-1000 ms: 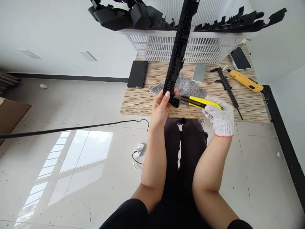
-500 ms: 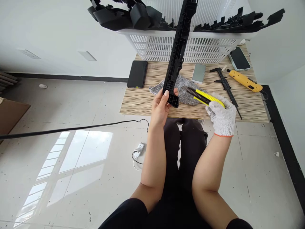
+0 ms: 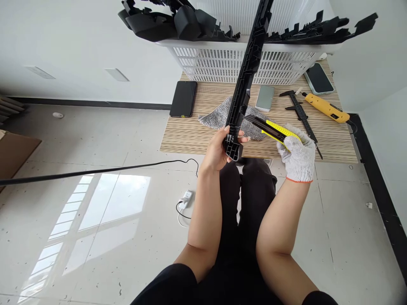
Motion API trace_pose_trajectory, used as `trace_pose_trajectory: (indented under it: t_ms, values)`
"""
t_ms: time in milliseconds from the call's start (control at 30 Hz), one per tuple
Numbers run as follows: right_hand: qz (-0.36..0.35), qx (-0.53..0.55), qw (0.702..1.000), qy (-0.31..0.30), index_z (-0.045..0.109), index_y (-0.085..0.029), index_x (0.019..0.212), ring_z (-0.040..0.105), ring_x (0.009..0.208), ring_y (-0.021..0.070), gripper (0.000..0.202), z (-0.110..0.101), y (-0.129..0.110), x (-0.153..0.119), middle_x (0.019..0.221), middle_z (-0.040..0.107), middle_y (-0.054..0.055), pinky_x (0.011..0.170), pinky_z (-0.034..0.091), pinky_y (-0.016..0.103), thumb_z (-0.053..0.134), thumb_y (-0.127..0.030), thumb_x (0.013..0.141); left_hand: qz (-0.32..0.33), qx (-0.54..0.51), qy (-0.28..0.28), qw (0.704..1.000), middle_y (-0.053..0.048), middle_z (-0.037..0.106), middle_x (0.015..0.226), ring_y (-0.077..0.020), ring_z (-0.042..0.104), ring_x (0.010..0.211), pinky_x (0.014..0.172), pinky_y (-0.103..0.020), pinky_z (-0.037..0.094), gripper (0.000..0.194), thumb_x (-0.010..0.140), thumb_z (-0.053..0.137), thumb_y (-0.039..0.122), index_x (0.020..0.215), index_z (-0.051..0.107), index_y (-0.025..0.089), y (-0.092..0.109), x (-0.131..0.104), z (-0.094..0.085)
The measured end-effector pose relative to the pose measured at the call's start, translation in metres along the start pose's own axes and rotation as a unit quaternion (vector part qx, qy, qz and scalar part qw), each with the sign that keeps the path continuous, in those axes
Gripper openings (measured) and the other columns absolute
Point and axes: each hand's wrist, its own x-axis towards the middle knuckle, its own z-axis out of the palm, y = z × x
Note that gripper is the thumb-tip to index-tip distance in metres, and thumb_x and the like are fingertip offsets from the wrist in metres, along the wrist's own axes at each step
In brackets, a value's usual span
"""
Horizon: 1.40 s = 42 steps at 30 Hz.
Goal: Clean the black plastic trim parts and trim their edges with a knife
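Up close, the bare left grip [image 3: 218, 150] clasps the lower end of 1 slanting black part [image 3: 243, 91] above the desk [image 3: 187, 140] and its grey cloth [image 3: 218, 116], the gloved right grip [image 3: 296, 154] grasps 1 yellow cutter [image 3: 274, 129], and a white basket [image 3: 210, 45] stands beyond.

The long plastic strip [image 3: 249, 70] is coloured black throughout, and the knife [image 3: 281, 130] is finished in bright yellow with black along its middle. The glove [image 3: 299, 159] is knitted in white and edged with orange. The counter [image 3: 197, 137] is patterned in fine tan and dark brown stripes, while the cloth [image 3: 218, 116] is flecked in grey and white. The basket [image 3: 206, 63] is coloured white, the callipers [image 3: 301, 112] black, and the power tool [image 3: 327, 108] orange-yellow. The floor [image 3: 165, 262] is tiled in pale grey, marked with dark specks.
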Motion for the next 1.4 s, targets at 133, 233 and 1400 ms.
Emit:
trace_pose_trajectory:
  t_ms: [133, 233, 1400]
  values:
    - [-0.002, 0.021, 1.0, 0.002, 0.078, -0.029, 0.09, 0.066, 0.063, 0.0118, 0.033, 0.0, 0.003, 0.001, 0.082, 0.073, 0.0, 0.057, 0.055, 0.027, 0.086, -0.033, 0.059, -0.047, -0.001, 0.001, 0.999, -0.003, 0.064, 0.082, -0.0117, 0.07, 0.068, 0.029, -0.015, 0.033, 0.042, 0.087, 0.063, 0.051, 0.11, 0.067, 0.016, 0.01, -0.009, 0.012]
    - [0.001, 0.029, 1.0, -0.005, 0.078, -0.027, 0.091, 0.066, 0.064, 0.0117, 0.033, -0.001, 0.003, 0.001, 0.081, 0.073, 0.0, 0.057, 0.055, 0.026, 0.086, -0.031, 0.059, -0.068, 0.012, 0.005, 0.998, 0.0, 0.056, 0.074, -0.01, 0.068, 0.067, 0.027, -0.013, 0.028, 0.041, 0.086, 0.064, 0.054, 0.102, 0.067, 0.016, 0.013, -0.01, 0.016]
    - [0.021, -0.246, 0.968, -0.047, 0.076, -0.017, 0.091, 0.049, 0.039, 0.0084, 0.032, 0.025, -0.016, -0.012, 0.056, 0.061, -0.004, 0.035, 0.039, 0.021, 0.081, -0.03, 0.063, 0.01, 0.267, 0.044, 0.963, 0.003, 0.051, 0.079, -0.0059, 0.054, 0.051, 0.035, -0.018, 0.045, 0.045, 0.066, 0.088, 0.039, 0.088, 0.055, 0.018, -0.002, -0.01, 0.011]
